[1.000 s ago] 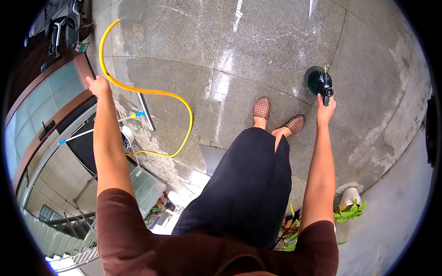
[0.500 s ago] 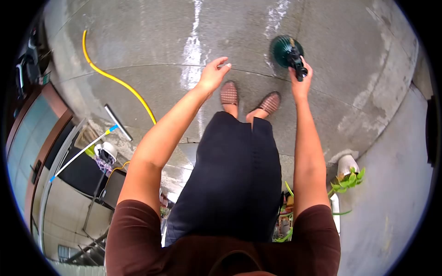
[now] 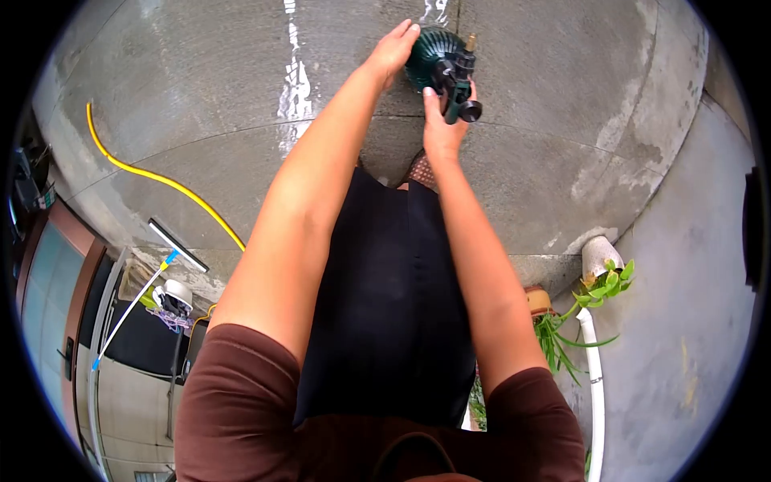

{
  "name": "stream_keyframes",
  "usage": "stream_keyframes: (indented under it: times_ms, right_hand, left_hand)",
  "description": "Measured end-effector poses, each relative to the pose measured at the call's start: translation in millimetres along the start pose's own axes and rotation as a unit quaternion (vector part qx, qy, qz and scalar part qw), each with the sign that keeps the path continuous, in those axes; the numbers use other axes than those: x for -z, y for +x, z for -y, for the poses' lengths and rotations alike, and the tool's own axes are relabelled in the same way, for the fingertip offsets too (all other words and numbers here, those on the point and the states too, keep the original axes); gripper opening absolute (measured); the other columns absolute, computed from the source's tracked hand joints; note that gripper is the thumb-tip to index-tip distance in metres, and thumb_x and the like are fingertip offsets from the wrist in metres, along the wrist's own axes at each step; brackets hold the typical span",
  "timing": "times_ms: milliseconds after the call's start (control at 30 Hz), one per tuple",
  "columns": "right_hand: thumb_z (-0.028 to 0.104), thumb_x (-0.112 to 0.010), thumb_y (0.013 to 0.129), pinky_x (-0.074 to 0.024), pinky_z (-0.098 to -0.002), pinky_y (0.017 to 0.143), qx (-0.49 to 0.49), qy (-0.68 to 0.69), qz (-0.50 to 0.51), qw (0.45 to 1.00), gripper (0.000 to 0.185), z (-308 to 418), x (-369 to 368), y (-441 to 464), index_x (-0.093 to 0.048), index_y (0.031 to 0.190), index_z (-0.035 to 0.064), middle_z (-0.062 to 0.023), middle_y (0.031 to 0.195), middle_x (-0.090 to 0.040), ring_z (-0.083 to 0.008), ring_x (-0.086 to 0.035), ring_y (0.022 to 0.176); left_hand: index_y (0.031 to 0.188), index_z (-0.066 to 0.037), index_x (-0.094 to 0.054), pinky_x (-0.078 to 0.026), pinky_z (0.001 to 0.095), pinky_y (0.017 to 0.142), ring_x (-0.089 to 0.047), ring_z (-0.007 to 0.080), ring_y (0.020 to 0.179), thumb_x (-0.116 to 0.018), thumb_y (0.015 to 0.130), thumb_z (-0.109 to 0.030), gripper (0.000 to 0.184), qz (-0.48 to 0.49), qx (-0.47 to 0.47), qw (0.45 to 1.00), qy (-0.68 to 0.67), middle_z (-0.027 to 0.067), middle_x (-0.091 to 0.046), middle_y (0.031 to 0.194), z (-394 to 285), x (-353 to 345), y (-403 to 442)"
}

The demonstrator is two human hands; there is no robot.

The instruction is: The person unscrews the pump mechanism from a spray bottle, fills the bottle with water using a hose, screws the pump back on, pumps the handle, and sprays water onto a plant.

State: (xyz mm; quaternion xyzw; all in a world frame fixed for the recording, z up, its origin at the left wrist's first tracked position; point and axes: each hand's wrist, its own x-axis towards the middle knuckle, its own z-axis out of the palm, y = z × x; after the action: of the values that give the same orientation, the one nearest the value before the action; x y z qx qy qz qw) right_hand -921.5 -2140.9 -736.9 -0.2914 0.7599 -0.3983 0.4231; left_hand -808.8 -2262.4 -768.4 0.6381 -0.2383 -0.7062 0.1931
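Shift since half a second ago: spray bottle brought in from the right toward the middle, and the left hand brought from over bare floor to the bottle's side
Spray bottle: dark green ribbed body, black spray head, brass-coloured nozzle; held above the floor out in front of the legs, tilted, upper middle of the view
Right hand: fingers wrapped around the bottle just below its spray head, thumb on the near side
Left hand: fingers stretched out along the bottle's left side; whether they grip it or bear any weight I cannot tell
Shoe: brown with a dotted pattern, partly behind the right wrist
Clothing: dark garment over the legs, brown sleeves to the elbows
Floor: grey concrete, with shiny white streaks left of the hands
Hose: yellow, curving over the floor to the left, its near part passing behind the left arm
Squeegee: dark blade, blue and yellow joint, pale pole, beside a white container
Right edge: white pot with a leafy plant, near a white pipe by the grey wall
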Motion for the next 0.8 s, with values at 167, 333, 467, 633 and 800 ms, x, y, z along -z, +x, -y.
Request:
stream_keyframes:
  times_ms: [167, 333, 467, 633, 800]
  right_hand:
    - [0.022, -0.08, 0.077, -0.0346, -0.044, 0.112, -0.011, -0.002, 0.084, 0.996, 0.082, 3.5, 20.8, 8.1, -0.04, 0.149, 0.0192, -0.0246, 0.154, -0.026, -0.0416, -0.036, 0.139]
    - [0.011, -0.075, 0.077, -0.0364, -0.0412, 0.112, -0.021, 0.073, 0.198, 0.977, 0.08, 11.1, 50.9, 35.4, -0.042, 0.148, 0.0215, -0.0211, 0.151, -0.039, -0.0352, -0.041, 0.139]
    - [0.003, -0.074, 0.071, -0.0391, -0.0414, 0.111, 0.13, -0.138, 0.241, 0.952, 0.075, 71.4, 68.1, 37.3, -0.055, 0.14, 0.0264, -0.0232, 0.151, -0.039, -0.0356, -0.04, 0.14]
    - [0.006, -0.075, 0.072, -0.0509, -0.0421, 0.101, 0.139, -0.17, 0.294, 0.93, 0.065, 144.1, 96.6, 14.2, -0.063, 0.132, 0.0278, -0.0217, 0.15, -0.039, -0.0394, -0.047, 0.134]
    - [0.01, -0.081, 0.07, -0.0561, -0.0413, 0.094, 0.1, -0.198, 0.316, 0.923, 0.068, 254.3, 135.1, -23.8, -0.061, 0.133, 0.0256, -0.0216, 0.148, -0.042, -0.039, -0.053, 0.128]
  left_hand:
    - [0.147, -0.006, -0.043, -0.018, 0.0433, 0.118, -0.033, 0.0273, 0.143, -0.045, 0.097, -0.062, 0.075, -0.01, 0.088, 0.993, -0.076, 0.0121, -0.04, 0.154, 10.5, -10.3, 19.7]
    - [0.132, -0.006, -0.056, -0.034, 0.0415, 0.11, -0.053, 0.0264, 0.124, -0.047, 0.097, -0.056, 0.062, -0.058, 0.136, 0.975, -0.166, 0.014, -0.061, 0.13, 25.3, -9.2, 31.5]
    - [0.114, -0.008, -0.065, -0.046, 0.0479, 0.101, -0.062, 0.0283, 0.111, -0.051, 0.095, -0.05, 0.048, -0.031, 0.142, 0.956, -0.255, 0.0151, -0.066, 0.119, 17.0, -10.1, -3.2]
    - [0.107, -0.009, -0.066, -0.056, 0.0419, 0.088, -0.067, 0.0229, 0.095, -0.057, 0.093, -0.042, 0.037, 0.079, 0.141, 0.908, -0.385, 0.0081, -0.07, 0.105, 11.3, 4.5, -45.6]
    - [0.117, -0.006, -0.061, -0.061, 0.0331, 0.077, -0.071, 0.019, 0.085, -0.057, 0.096, -0.049, 0.048, 0.151, 0.173, 0.883, -0.409, 0.0085, -0.07, 0.104, -44.0, -0.2, -139.8]
